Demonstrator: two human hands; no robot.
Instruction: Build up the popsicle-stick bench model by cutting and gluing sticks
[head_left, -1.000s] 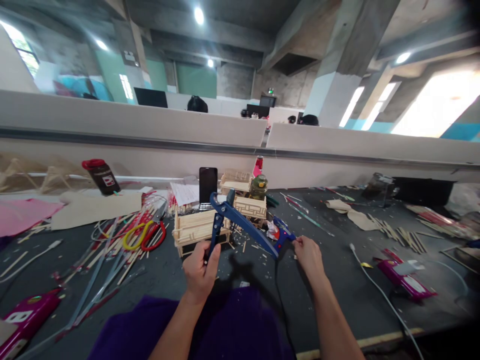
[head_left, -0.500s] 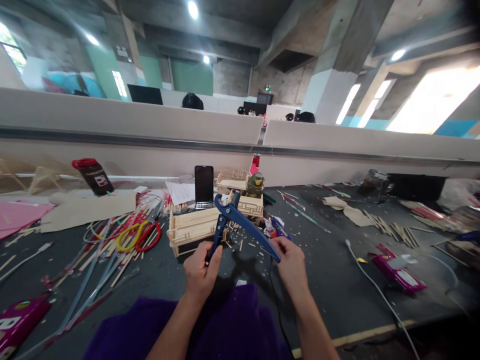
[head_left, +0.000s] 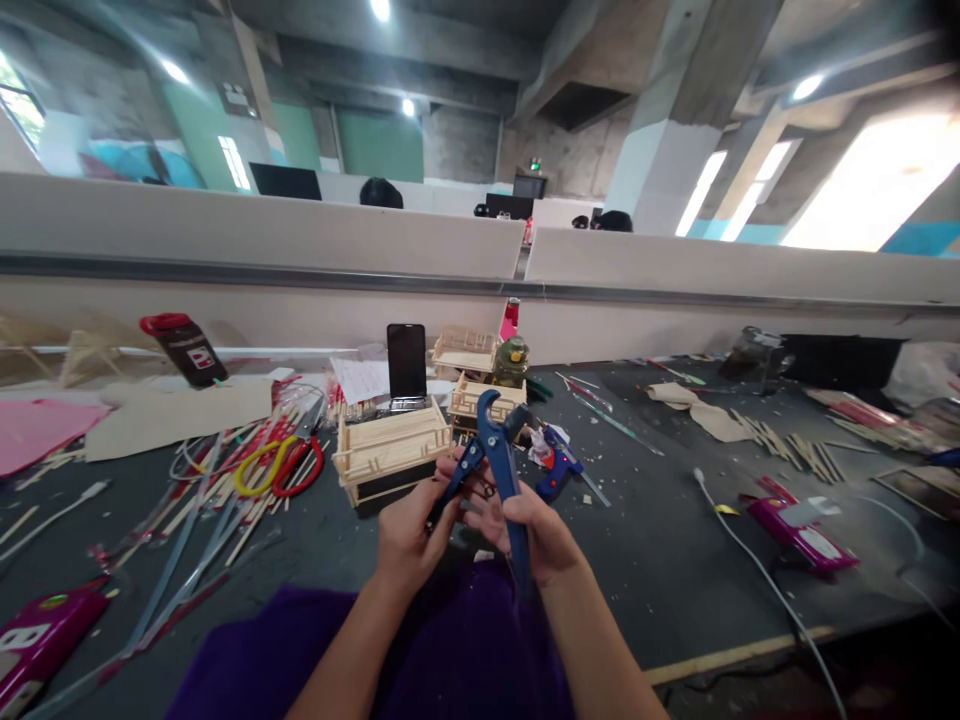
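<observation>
Both my hands are around a blue ratchet-type pipe cutter, held over the desk edge with its hooked jaw up. My left hand is closed on the shorter dark handle. My right hand has its thumb over the longer blue handle, its palm turned up and its fingers behind the tool, partly hidden. Just beyond, a small wooden-stick model stands on the desk, and a second stick model sits behind it. A blue glue gun lies right of the cutter.
Left on the dark desk are red-and-yellow-handled pliers, loose sticks and glue sticks. A phone stands upright at the back near a green bottle. Farther right lie a white cable, a purple box and more sticks.
The cutter's handles have come closer together and the tool has turned more upright. My right hand has moved left and rolled palm up, uncovering the glue gun.
</observation>
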